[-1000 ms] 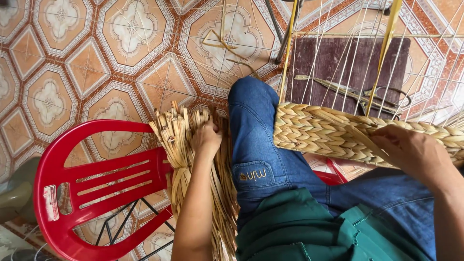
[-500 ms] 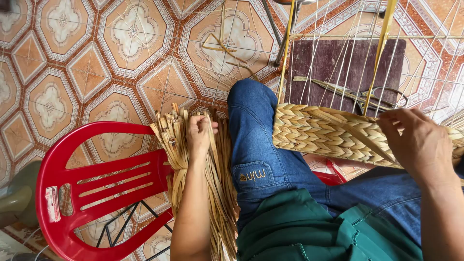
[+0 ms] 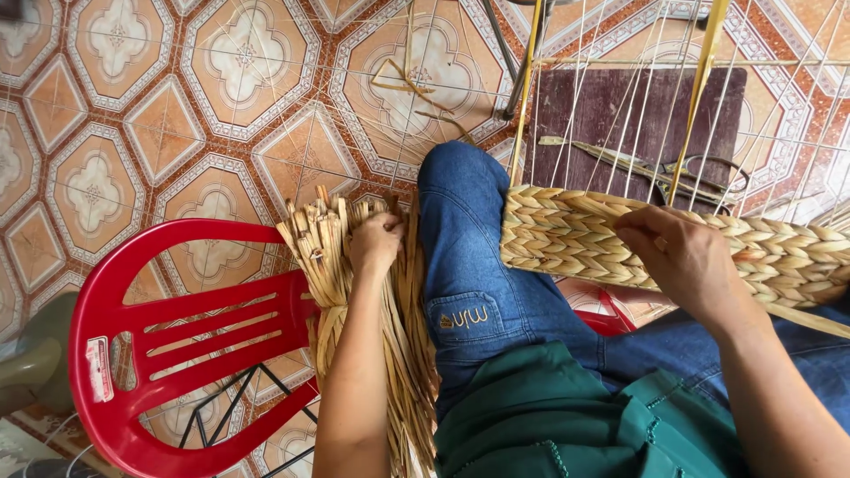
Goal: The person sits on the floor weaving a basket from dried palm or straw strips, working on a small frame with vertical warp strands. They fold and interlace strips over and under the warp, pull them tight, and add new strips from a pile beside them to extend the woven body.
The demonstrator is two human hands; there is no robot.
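My left hand rests on a bundle of dried straw strips lying across a red plastic chair, its fingers curled into the strips. Over on the right, my right hand presses on a braided straw band woven across thin vertical strings held between two yellow rods. The band rests over my knee in blue jeans. A green garment covers my lap.
The floor is patterned orange and cream tile. Scissors lie on a dark mat behind the strings. Loose straw pieces lie on the tiles. A grey object sits at the left edge.
My right hand has moved left along the braided band toward its middle. My left hand has shifted slightly on the straw bundle.
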